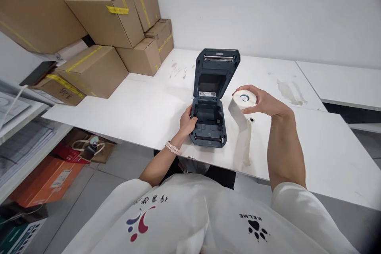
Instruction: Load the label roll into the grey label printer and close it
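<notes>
A dark label printer (pixel 207 131) stands on the white table, its lid (pixel 214 69) raised and tilted back. The bay inside shows no roll. My left hand (pixel 187 122) grips the printer's left side, the thumb over its edge. To the right of the printer, my right hand (pixel 264 101) is closed around a white label roll (pixel 241 99), with a bluish inner core showing. A loose strip (pixel 237 116) trails from the roll toward the table's front edge. Below the right hand lies a small white roll with a dark centre (pixel 251 120).
Cardboard boxes (pixel 104 20) with yellow tape are stacked at the table's left. Behind the table (pixel 154 107) rises a white wall (pixel 268 12). An orange box (pixel 47 180) and a paper bag (pixel 104 151) sit on the floor at left. A gap (pixel 351 113) shows at far right.
</notes>
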Available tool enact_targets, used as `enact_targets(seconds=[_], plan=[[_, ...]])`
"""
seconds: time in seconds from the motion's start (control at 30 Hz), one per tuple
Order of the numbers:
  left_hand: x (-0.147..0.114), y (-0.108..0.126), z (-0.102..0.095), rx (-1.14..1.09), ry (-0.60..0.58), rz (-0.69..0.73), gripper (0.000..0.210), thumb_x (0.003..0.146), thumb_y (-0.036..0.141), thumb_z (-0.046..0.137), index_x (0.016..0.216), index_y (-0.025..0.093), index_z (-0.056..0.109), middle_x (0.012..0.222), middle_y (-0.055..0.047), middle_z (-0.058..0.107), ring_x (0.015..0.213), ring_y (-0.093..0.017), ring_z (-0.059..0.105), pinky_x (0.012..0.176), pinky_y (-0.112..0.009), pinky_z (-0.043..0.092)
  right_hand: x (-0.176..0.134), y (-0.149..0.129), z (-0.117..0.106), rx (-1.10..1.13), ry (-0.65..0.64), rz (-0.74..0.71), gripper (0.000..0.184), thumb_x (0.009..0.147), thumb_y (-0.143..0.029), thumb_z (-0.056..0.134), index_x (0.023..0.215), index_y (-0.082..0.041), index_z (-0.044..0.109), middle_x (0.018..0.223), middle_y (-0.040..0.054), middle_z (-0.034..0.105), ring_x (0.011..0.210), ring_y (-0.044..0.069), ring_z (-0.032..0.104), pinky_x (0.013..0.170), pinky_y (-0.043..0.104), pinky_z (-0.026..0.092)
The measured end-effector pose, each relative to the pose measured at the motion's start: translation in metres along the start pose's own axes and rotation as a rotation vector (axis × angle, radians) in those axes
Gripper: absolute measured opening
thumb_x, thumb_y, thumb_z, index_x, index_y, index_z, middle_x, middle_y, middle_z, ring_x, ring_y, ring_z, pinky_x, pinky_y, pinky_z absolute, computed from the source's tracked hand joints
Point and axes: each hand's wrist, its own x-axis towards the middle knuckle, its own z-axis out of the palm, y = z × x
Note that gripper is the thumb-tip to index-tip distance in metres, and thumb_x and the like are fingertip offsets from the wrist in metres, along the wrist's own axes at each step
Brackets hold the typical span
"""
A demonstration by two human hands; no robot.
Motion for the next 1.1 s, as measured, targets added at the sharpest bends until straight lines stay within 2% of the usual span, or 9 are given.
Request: enact_targets(seconds=[0.17,0.23,0.33,0.5,0.63,0.77,0.87,0.97,1.1], plan=[[0.000,0.001,-0.001,0.012,0.006,-0.013,0.081,0.072,0.010,0.058,0.153,0.022,0.054,0.152,-0.009,0.065,0.141,-0.032,0.060,0.121,-0.050,0.047,0.016,0.072,0.007,0.166,0.128,0.253,0.086,0.052,-0.032,0.094,0.131,-0.028,0.063,0.112,0.0022,0.069,0.098,0.026,0.066,0.091,0.043,0.058],[0.000,0.002,-0.001,0.006,0.006,-0.018,0.081,0.073,0.011,0.058,0.153,0.022,0.054,0.152,-0.009,0.064,0.142,-0.032,0.060,0.121,-0.049,0.047,0.023,0.090,0.016,0.212,0.132,0.297,0.085,0.049,-0.029,0.093,0.129,-0.027,0.063,0.110,0.0017,0.070,0.100,0.026,0.066,0.095,0.045,0.057],[0.001,0.001,-0.001,-0.006,0.011,0.000,0.080,0.072,0.010,0.059,0.151,0.022,0.056,0.153,-0.008,0.064,0.143,-0.032,0.059,0.122,-0.047,0.047,0.023,0.103,0.023,0.269,0.132,0.316,0.087,0.048,-0.030,0.093,0.130,-0.027,0.063,0.128,0.0060,0.070,0.118,0.032,0.065,0.107,0.050,0.054],[0.003,-0.003,-0.001,-0.019,0.018,-0.005,0.079,0.071,0.010,0.059,0.149,0.022,0.058,0.154,-0.007,0.063,0.145,-0.031,0.057,0.124,-0.046,0.045,-0.027,0.124,0.013,0.423,0.154,0.215,0.094,0.064,-0.035,0.089,0.150,-0.038,0.052,0.168,0.0056,0.048,0.156,0.033,0.043,0.126,0.053,0.038],[0.003,-0.004,-0.001,-0.008,0.018,-0.020,0.080,0.071,0.010,0.059,0.150,0.021,0.057,0.154,-0.009,0.063,0.145,-0.033,0.057,0.124,-0.047,0.045,-0.075,0.133,0.018,0.432,0.141,0.234,0.077,0.074,-0.038,0.086,0.146,-0.038,0.059,0.165,0.0052,0.052,0.157,0.030,0.042,0.130,0.052,0.033],[0.002,-0.003,-0.001,-0.024,0.009,-0.007,0.081,0.072,0.011,0.059,0.152,0.020,0.055,0.153,-0.010,0.063,0.144,-0.032,0.057,0.123,-0.047,0.046,-0.087,0.120,0.038,0.336,-0.013,0.314,0.057,0.073,-0.051,0.088,0.122,-0.025,0.074,0.141,0.0126,0.071,0.121,0.033,0.070,0.110,0.053,0.053],[0.002,-0.003,0.000,-0.039,0.014,-0.022,0.082,0.072,0.013,0.059,0.153,0.020,0.054,0.155,-0.010,0.062,0.144,-0.032,0.057,0.122,-0.047,0.046,-0.083,0.096,0.037,0.374,-0.003,0.203,0.053,0.072,-0.058,0.088,0.110,-0.024,0.076,0.110,0.0113,0.080,0.093,0.030,0.074,0.093,0.052,0.059],[0.001,-0.003,0.000,-0.047,0.017,-0.017,0.081,0.071,0.013,0.059,0.151,0.021,0.056,0.154,-0.009,0.062,0.144,-0.032,0.057,0.122,-0.047,0.046,-0.068,0.052,0.028,0.376,-0.003,-0.025,0.062,0.073,-0.067,0.085,0.118,-0.025,0.076,0.100,0.0108,0.081,0.098,0.033,0.075,0.092,0.051,0.059],[0.002,-0.003,0.001,-0.043,0.023,-0.002,0.081,0.071,0.012,0.059,0.151,0.022,0.057,0.154,-0.007,0.063,0.143,-0.032,0.058,0.122,-0.048,0.046,-0.016,-0.026,0.048,-0.087,-0.204,-0.163,0.052,0.094,-0.051,0.069,0.140,-0.028,0.068,0.133,0.0084,0.076,0.120,0.032,0.072,0.102,0.046,0.055]])
